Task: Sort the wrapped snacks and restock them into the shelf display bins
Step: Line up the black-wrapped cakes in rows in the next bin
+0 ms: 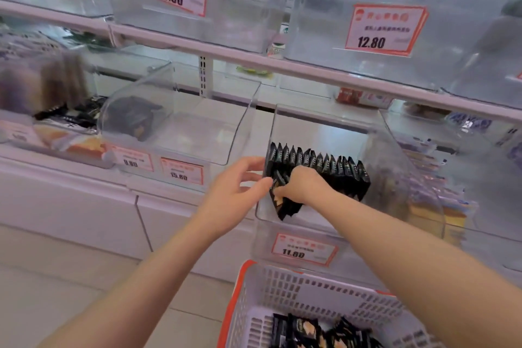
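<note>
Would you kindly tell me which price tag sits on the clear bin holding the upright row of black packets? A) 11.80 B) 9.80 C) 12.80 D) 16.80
A: the bin with the row of black packets carries the tag reading 11.80 on its front, just above the basket.

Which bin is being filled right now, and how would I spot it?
Find the white basket with the orange rim at the bottom; the clear bin sits directly above it on the lower shelf. Its price tag reads 11.80, and unlike neighbouring bins it holds an upright row of black packets, with both hands at its front.
</note>
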Available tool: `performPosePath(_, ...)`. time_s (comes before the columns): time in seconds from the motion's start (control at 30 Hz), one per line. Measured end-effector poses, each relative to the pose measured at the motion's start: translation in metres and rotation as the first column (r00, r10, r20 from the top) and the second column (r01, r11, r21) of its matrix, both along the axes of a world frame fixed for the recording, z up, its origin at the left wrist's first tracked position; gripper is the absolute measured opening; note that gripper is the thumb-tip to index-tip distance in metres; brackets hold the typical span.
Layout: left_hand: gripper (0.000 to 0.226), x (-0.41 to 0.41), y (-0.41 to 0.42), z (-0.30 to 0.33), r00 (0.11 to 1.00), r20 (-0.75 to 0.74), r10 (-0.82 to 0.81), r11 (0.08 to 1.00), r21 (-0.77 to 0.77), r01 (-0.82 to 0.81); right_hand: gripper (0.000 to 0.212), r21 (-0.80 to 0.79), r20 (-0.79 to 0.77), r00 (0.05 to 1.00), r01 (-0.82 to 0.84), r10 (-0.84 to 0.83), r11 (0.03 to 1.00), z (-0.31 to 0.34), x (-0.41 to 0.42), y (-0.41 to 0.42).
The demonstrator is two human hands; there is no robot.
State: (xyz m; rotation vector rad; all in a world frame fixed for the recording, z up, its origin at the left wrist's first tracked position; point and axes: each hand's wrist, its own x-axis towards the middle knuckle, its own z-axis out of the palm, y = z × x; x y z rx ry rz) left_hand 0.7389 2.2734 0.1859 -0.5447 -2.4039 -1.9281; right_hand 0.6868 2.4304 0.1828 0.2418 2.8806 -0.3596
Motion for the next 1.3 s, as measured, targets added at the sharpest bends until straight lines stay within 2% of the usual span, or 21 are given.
performPosePath(0.07,0.029,-0.001,0.000,-0.002,1.000,-0.025,0.003,1.000,0.026,-0.002,0.046,-0.038,-0.015,0.998,-0.054,0.053,0.998,-0.006,-0.006,0.000)
performPosePath(0.13,0.029,-0.001,-0.001,-0.005,0.999,-0.039,-0.001,1.000,0.015,0.002,0.075,-0.148,-0.062,0.995,-0.091,0.083,0.985,-0.006,-0.004,0.005)
performPosePath(0.17,0.031,-0.002,-0.001,-0.007,0.999,-0.049,-0.005,1.000,-0.003,0.005,0.080,-0.190,-0.095,0.989,-0.130,0.114,0.973,-0.005,-0.001,0.008)
performPosePath(0.23,0.039,-0.004,-0.002,-0.010,0.997,-0.073,-0.003,1.000,-0.031,0.001,0.073,-0.173,-0.129,0.960,-0.268,0.248,0.948,-0.001,0.008,0.014)
performPosePath(0.3,0.041,-0.004,-0.001,-0.012,0.997,-0.079,0.012,1.000,-0.014,-0.013,0.068,-0.077,-0.103,0.917,-0.393,0.385,0.916,-0.003,0.014,0.016)
performPosePath(0.37,0.040,-0.004,0.000,-0.012,0.997,-0.081,0.018,1.000,0.000,-0.018,0.065,0.018,-0.099,0.886,-0.453,0.452,0.891,-0.009,0.017,0.012)
performPosePath(0.63,0.044,-0.004,-0.003,-0.014,0.996,-0.086,-0.004,1.000,-0.029,0.002,0.047,0.183,-0.212,0.896,-0.356,0.390,0.917,-0.016,0.000,0.002)
performPosePath(0.77,0.045,0.000,-0.005,-0.011,0.994,-0.110,0.010,0.993,-0.114,-0.022,0.063,0.126,-0.112,0.914,-0.377,0.391,0.917,-0.007,-0.002,0.005)
performPosePath(0.83,0.042,0.007,-0.006,-0.007,0.974,-0.209,0.093,0.979,-0.157,-0.128,0.070,0.118,-0.109,0.912,-0.384,0.396,0.916,0.008,0.005,0.010)
performPosePath(0.93,0.028,0.024,-0.007,0.005,0.872,-0.457,0.176,0.947,-0.164,-0.277,0.050,0.099,-0.232,0.875,-0.414,0.425,0.905,0.033,0.030,0.017)
performPosePath(1.03,0.025,0.048,-0.002,0.014,0.822,-0.569,0.025,0.963,-0.207,-0.173,0.022,0.019,-0.402,0.816,-0.446,0.416,0.895,0.046,0.077,0.031)
performPosePath(1.13,0.027,0.072,0.008,0.007,0.790,-0.577,-0.206,0.918,-0.393,-0.048,0.005,-0.131,-0.509,0.776,-0.497,0.372,0.858,0.045,0.139,0.052)
performPosePath(1.23,0.026,0.091,0.028,-0.017,0.771,-0.462,-0.439,0.783,-0.617,0.076,0.009,-0.195,-0.494,0.804,-0.474,0.332,0.859,0.008,0.188,0.078)
performPosePath(1.3,0.027,0.101,0.046,-0.042,0.779,-0.291,-0.555,0.622,-0.767,0.156,0.009,-0.208,-0.385,0.874,-0.396,0.297,0.895,-0.033,0.208,0.099)
